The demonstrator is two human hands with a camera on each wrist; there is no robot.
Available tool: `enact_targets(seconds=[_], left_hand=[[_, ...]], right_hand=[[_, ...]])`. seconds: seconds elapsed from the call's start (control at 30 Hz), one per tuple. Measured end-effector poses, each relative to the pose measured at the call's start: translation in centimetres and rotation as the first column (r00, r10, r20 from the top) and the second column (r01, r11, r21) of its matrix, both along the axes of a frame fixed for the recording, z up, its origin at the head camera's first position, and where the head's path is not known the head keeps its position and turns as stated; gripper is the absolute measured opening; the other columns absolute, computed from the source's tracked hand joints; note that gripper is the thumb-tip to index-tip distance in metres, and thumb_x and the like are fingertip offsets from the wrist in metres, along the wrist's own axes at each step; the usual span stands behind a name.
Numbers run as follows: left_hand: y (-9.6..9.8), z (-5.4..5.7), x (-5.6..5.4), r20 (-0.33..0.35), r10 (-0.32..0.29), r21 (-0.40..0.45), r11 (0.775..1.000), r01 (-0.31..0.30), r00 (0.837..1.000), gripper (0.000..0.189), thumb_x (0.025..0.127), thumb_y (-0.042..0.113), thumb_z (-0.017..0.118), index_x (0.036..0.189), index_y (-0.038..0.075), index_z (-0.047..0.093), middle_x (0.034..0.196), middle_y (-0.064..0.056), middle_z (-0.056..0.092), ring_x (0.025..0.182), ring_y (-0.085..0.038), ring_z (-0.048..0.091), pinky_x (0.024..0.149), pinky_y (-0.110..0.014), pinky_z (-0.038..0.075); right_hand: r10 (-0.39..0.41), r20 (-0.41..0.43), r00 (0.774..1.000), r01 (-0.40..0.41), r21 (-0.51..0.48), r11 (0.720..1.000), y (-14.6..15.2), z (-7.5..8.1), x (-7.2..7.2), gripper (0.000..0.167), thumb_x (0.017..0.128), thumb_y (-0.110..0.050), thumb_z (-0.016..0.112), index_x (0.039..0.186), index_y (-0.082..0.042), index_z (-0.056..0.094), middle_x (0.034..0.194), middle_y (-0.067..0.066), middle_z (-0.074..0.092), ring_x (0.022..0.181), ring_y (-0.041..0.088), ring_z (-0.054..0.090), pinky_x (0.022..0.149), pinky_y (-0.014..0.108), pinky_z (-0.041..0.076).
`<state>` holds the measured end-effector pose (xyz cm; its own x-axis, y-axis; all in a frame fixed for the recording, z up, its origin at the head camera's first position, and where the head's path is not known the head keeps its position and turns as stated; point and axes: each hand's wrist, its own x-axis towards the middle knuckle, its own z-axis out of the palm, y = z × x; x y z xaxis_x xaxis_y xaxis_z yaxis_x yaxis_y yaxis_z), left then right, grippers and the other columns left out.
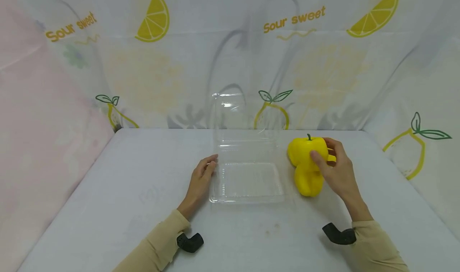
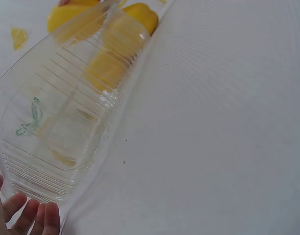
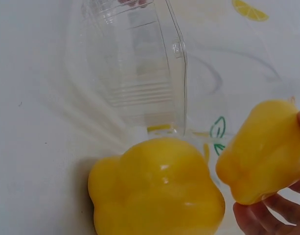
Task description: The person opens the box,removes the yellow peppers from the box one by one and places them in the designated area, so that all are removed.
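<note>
A clear plastic clamshell container (image 1: 251, 180) lies on the table, its lid (image 1: 233, 116) standing raised at the back. My left hand (image 1: 202, 176) is at the container's left side, with fingertips (image 2: 52, 215) against the plastic wall. In my right hand (image 1: 339, 170) is a yellow bell pepper (image 1: 315, 145) with a green stem, gripped between thumb and fingers to the right of the container. Another yellow bell pepper (image 1: 310, 184) rests on the table just below it in the head view. More yellow pepper (image 1: 294, 152) shows at the left, partly hidden behind the held one.
A white cloth covers the table (image 1: 151, 168). Behind it hangs a curtain (image 1: 201, 64) printed with lemons and lettering, and more cloth (image 1: 46, 116) closes off the left side. Black wrist pieces (image 1: 190, 242) stick out from both sleeves.
</note>
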<state>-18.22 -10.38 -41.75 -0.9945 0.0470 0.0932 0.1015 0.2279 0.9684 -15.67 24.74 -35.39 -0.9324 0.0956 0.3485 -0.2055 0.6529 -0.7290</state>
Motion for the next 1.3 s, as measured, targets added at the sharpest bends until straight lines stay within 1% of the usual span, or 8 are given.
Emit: enact_targets(seconds=[0.1, 0.3, 0.43, 0.53, 0.7, 0.8, 1.07, 1.3], left_hand=[[-0.2, -1.5, -0.7, -0.004, 0.003, 0.009, 1.0, -0.003, 1.0, 0.04, 0.101, 0.029, 0.043, 0.136, 0.01, 0.048, 0.138, -0.01, 0.051, 0.124, -0.023, 0.05, 0.103, -0.039, 0.046], [-0.2, -1.7, -0.7, -0.031, 0.016, -0.009, 1.0, -0.017, 0.999, 0.04, 0.1, 0.034, 0.043, 0.135, 0.015, 0.049, 0.136, -0.005, 0.053, 0.122, -0.018, 0.051, 0.1, -0.036, 0.047], [-0.1, -1.7, -0.7, -0.03, 0.02, -0.007, 1.0, -0.021, 0.999, 0.038, 0.1, 0.035, 0.043, 0.133, 0.017, 0.05, 0.134, -0.002, 0.053, 0.121, -0.016, 0.051, 0.101, -0.035, 0.047], [-0.1, -1.7, -0.7, -0.025, 0.017, -0.006, 1.0, -0.018, 1.0, 0.038, 0.1, 0.034, 0.043, 0.133, 0.018, 0.05, 0.134, -0.001, 0.053, 0.12, -0.016, 0.052, 0.101, -0.035, 0.047], [-0.1, -1.7, -0.6, -0.018, 0.02, -0.009, 1.0, -0.02, 1.0, 0.036, 0.1, 0.034, 0.043, 0.133, 0.019, 0.05, 0.133, 0.0, 0.054, 0.119, -0.015, 0.052, 0.101, -0.035, 0.047], [-0.1, -1.6, -0.6, -0.025, 0.022, -0.012, 1.0, -0.022, 0.999, 0.037, 0.1, 0.034, 0.043, 0.133, 0.018, 0.05, 0.134, -0.002, 0.054, 0.12, -0.016, 0.052, 0.1, -0.035, 0.047], [-0.1, -1.7, -0.7, -0.04, 0.015, -0.001, 1.0, -0.015, 0.999, 0.04, 0.1, 0.034, 0.044, 0.134, 0.013, 0.05, 0.135, -0.007, 0.054, 0.121, -0.02, 0.052, 0.1, -0.038, 0.048], [-0.1, -1.6, -0.7, -0.02, 0.017, -0.012, 1.0, -0.018, 1.0, 0.039, 0.1, 0.035, 0.044, 0.134, 0.017, 0.05, 0.135, -0.003, 0.054, 0.12, -0.017, 0.052, 0.1, -0.036, 0.047]], right_hand=[[-0.006, 0.009, 1.0, 0.006, -0.012, 1.0, 0.3, 0.2, 0.0, 0.056, 0.094, -0.033, 0.056, 0.139, -0.008, 0.036, 0.129, 0.014, 0.048, 0.111, 0.025, 0.047, 0.078, 0.004, 0.038], [-0.028, 0.013, 1.0, 0.029, -0.008, 1.0, 0.8, 0.2, 0.2, 0.057, 0.095, -0.033, 0.054, 0.14, -0.005, 0.035, 0.13, 0.02, 0.047, 0.113, 0.033, 0.045, 0.077, 0.003, 0.035], [-0.042, 0.021, 0.999, 0.042, -0.007, 0.999, 1.2, 0.3, 0.2, 0.056, 0.096, -0.034, 0.052, 0.14, -0.005, 0.034, 0.131, 0.022, 0.046, 0.113, 0.035, 0.044, 0.076, 0.005, 0.035], [-0.057, 0.029, 0.998, 0.057, -0.008, 0.998, 1.4, 0.3, 0.3, 0.056, 0.096, -0.035, 0.051, 0.141, -0.005, 0.035, 0.131, 0.021, 0.046, 0.112, 0.03, 0.044, 0.075, 0.006, 0.036], [-0.088, 0.042, 0.995, 0.088, -0.003, 0.996, 1.8, 0.3, 0.4, 0.056, 0.096, -0.037, 0.05, 0.141, -0.007, 0.036, 0.132, 0.018, 0.047, 0.105, 0.008, 0.04, 0.075, 0.005, 0.036], [-0.103, 0.047, 0.994, 0.103, -0.002, 0.995, 2.1, 0.2, 0.5, 0.056, 0.096, -0.038, 0.05, 0.141, -0.008, 0.037, 0.132, 0.017, 0.047, 0.102, 0.001, 0.038, 0.075, 0.007, 0.036], [-0.145, 0.08, 0.986, 0.145, 0.013, 0.989, 3.0, 0.1, 0.8, 0.058, 0.096, -0.042, 0.048, 0.142, -0.007, 0.036, 0.133, 0.018, 0.047, 0.102, 0.005, 0.038, 0.075, 0.013, 0.036], [-0.158, 0.12, 0.98, 0.156, 0.028, 0.987, 4.2, 0.1, 1.0, 0.06, 0.096, -0.043, 0.046, 0.143, -0.006, 0.035, 0.135, 0.021, 0.046, 0.1, 0.003, 0.036, 0.075, 0.019, 0.034]])
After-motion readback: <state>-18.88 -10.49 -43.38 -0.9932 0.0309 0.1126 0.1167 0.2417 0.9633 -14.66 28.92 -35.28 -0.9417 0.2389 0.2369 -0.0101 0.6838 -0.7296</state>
